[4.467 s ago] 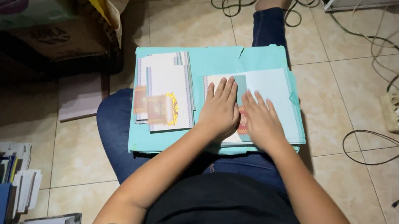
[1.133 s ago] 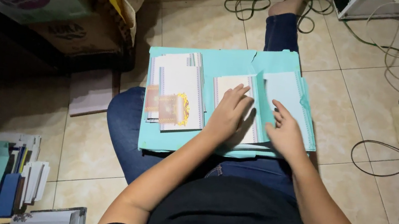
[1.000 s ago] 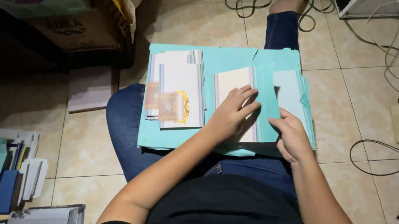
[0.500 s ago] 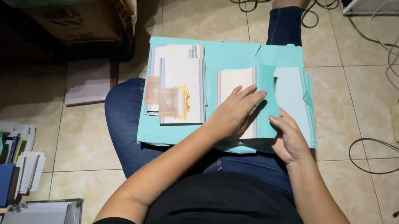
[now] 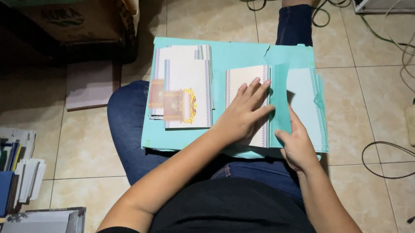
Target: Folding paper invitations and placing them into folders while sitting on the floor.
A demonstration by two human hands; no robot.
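Tiled floor (image 5: pixel 361 83) surrounds you; a teal board (image 5: pixel 237 56) lies across your lap. Your left hand (image 5: pixel 244 113) presses flat, fingers spread, on one cream card (image 5: pixel 242 78). Your right hand (image 5: pixel 297 144) pinches its teal flap (image 5: pixel 280 97), lifted. Beside them sits one stack of cards (image 5: pixel 184 89).

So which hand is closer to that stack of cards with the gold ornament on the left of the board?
Left. The left hand lies flat on the cream card just beside the stack of cards; the right hand is farther off, lifting the teal flap.
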